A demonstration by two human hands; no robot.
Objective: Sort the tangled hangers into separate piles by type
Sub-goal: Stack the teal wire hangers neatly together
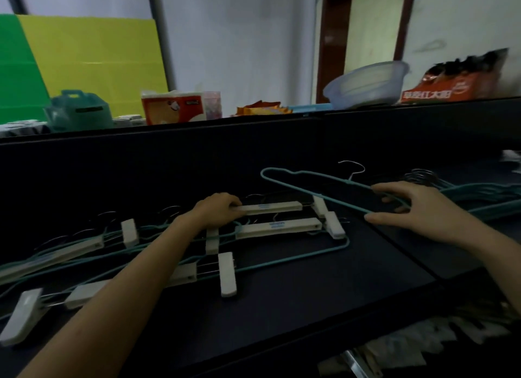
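A tangle of white clip hangers (277, 226) and teal wire hangers lies across the dark table (296, 301) from the left edge to the middle. My left hand (220, 208) grips the left end of a white clip hanger bar (270, 208) in that tangle. My right hand (417, 208) holds one teal wire hanger (310, 193) by its right end, fingers curled round the wire; the hanger's silver hook points away from me. To the right lies a pile of teal wire hangers (479, 195), partly behind my right hand.
A dark raised ledge (253, 129) runs along the back of the table. On it stand a teal container (79, 109), a tissue pack (173, 107), a clear plastic basin (366, 84) and an orange bag (451, 87). Crumpled white plastic (423, 344) lies below the table's front right edge.
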